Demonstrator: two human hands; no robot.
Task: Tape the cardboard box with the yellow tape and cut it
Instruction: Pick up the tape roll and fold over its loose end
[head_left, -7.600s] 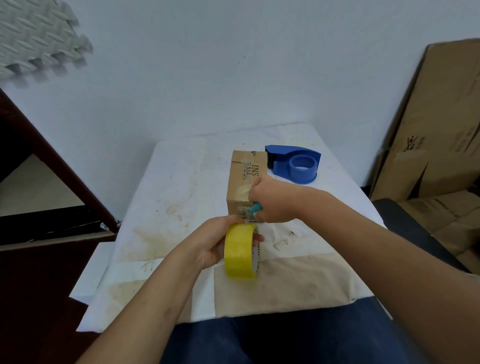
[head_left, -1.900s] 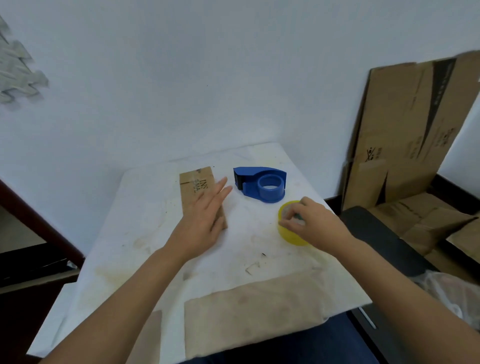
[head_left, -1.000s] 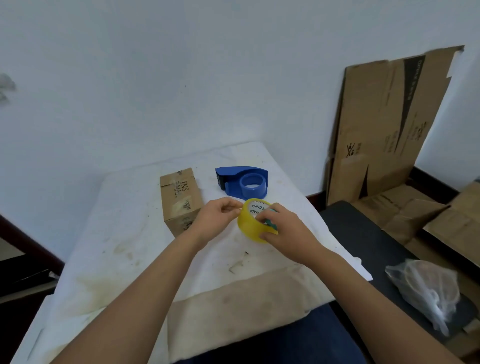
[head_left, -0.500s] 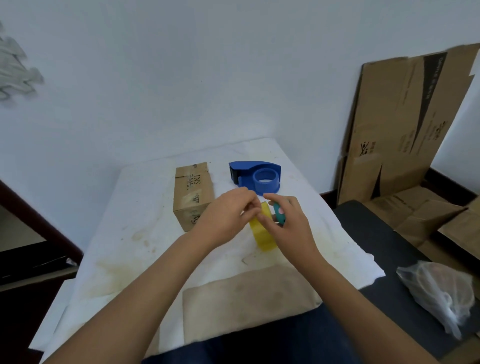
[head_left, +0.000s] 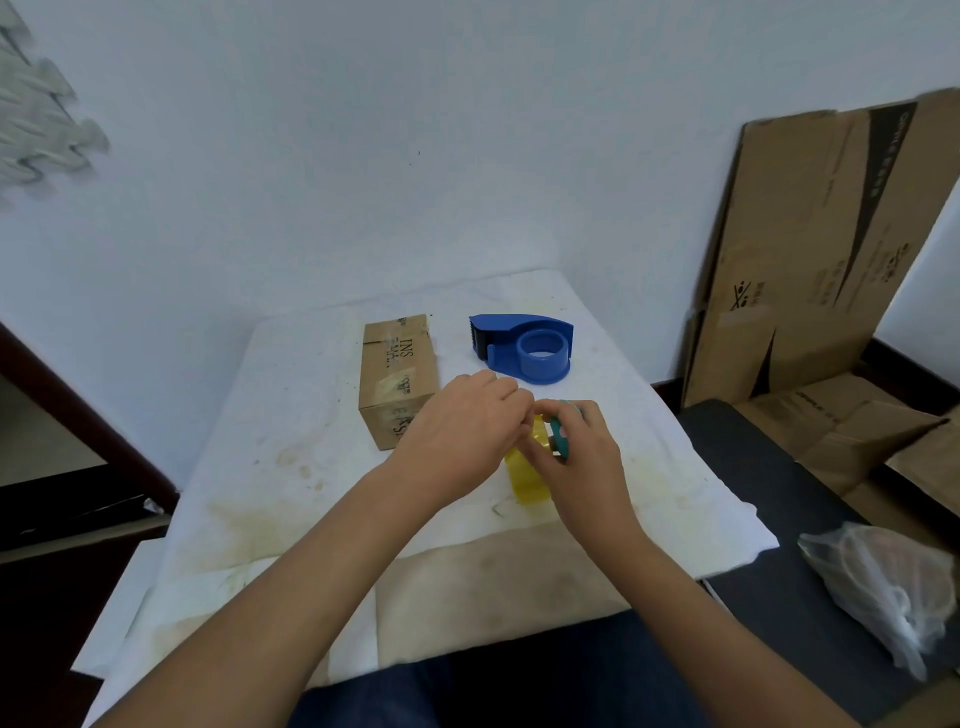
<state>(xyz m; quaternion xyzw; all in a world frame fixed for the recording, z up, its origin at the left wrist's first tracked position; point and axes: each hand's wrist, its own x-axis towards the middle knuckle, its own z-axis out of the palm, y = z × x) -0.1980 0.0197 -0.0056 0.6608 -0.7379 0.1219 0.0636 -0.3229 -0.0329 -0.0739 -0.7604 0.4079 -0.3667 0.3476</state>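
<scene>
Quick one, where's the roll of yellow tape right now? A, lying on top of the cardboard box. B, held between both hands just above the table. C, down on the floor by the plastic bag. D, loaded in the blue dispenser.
B: the yellow tape sits between the left hand and right hand, in front of the cardboard box, while the blue dispenser has an empty hub.

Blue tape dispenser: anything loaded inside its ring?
No roll shows on the blue tape dispenser: its hub ring looks bare, with pale table cloth seemingly visible through the centre. The yellow tape roll is between both hands, nearer the camera. The dispenser's underside is hidden.
</scene>
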